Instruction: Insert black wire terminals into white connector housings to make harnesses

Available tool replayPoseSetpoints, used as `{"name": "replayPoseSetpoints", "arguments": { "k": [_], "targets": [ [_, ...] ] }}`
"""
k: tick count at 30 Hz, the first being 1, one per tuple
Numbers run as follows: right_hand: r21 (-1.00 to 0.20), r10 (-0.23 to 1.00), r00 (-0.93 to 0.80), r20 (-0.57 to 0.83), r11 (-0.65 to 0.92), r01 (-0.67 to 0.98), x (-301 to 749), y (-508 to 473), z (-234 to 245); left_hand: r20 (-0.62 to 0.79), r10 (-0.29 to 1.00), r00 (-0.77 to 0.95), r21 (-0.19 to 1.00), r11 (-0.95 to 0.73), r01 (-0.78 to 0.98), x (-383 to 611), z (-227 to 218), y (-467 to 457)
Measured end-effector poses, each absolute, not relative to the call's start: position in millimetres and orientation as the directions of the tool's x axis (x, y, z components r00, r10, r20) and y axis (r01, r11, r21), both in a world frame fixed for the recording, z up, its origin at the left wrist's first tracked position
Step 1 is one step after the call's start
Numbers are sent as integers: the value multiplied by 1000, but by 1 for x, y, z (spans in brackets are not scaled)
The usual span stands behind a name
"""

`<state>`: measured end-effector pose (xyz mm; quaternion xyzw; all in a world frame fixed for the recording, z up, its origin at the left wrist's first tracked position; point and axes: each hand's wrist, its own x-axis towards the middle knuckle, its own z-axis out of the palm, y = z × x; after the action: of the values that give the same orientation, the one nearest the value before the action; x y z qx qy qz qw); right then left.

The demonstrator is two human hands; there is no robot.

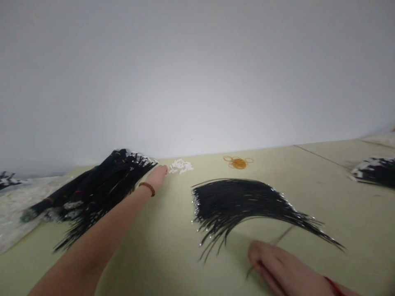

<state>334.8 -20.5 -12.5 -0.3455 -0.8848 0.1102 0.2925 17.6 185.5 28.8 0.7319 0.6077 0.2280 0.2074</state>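
My left hand (158, 175) is stretched far forward across the pale green table (173, 246), its fingertips touching a small pile of white plastic pieces (180, 166); the fingers are foreshortened and their pose is unclear. A brown bead bracelet circles that wrist. My right hand (274, 267) rests low at the near edge, fingers closed on a thin black wire (282, 235) that runs up toward a fanned bundle of loose black wires (247, 203) with bare shiny ends. A red string shows at the right wrist.
A heap of banded black wire bundles (92, 191) lies at the left, partly on clear plastic wrap (15, 205). Yellow rubber bands (238, 162) sit near the back wall. More black wires (375, 170) lie at the far right. A grey wall rises behind the table.
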Motion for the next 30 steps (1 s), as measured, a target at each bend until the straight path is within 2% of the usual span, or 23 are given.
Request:
{"name": "replayPoseSetpoints", "arguments": {
  "k": [5,8,11,16,19,24,30],
  "targets": [
    [-602,793,-468,390,604,523,301,25,5,-45,995,90,865,-6,502,41,24,111],
    [-676,799,-452,396,587,446,268,48,3,-195,972,133,957,159,244,64,7,55],
    [-713,787,-447,424,595,372,248,53,-8,-312,925,215,949,315,21,76,-7,18],
    [-707,737,-506,448,639,304,253,44,-22,-380,874,303,870,449,-206,71,-18,12],
    [-675,703,-541,462,675,300,258,42,-22,-395,849,352,824,497,-273,66,-23,17],
    [-550,611,-572,547,778,305,256,43,-16,-403,834,376,783,527,-331,63,-27,16],
    [-524,616,-526,586,784,334,254,40,-16,-381,859,343,783,497,-373,66,-23,16]
  ]
}}
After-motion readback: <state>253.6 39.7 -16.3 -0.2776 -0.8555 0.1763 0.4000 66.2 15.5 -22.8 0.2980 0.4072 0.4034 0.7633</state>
